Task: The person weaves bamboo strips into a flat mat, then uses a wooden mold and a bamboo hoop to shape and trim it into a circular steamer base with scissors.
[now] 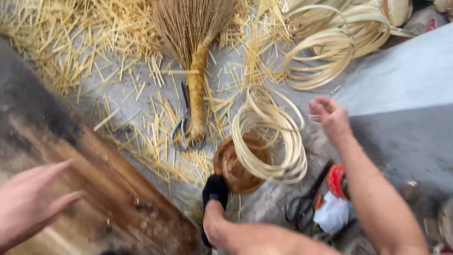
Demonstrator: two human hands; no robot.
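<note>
My right hand (pixel 330 118) hovers with its fingers curled in, just right of a loose stack of pale bamboo rings (pixel 271 137); nothing shows in its grip. The rings lean on a round brown woven bowl (pixel 233 170). At the lower left my left hand (pixel 28 200) is blurred, its fingers spread over a dark wooden board (pixel 113 189), holding nothing. A bare leg with a black covering at its end (pixel 214 189) reaches up to the bowl.
A bundled straw broom head (pixel 193 42) lies at top centre with grey scissors (pixel 185 125) beside its bound stem. Straw scraps cover the floor. More bamboo hoops (pixel 325 52) are piled top right. Black shears (pixel 304 203) and a red-and-white object (pixel 335 184) lie under my right forearm.
</note>
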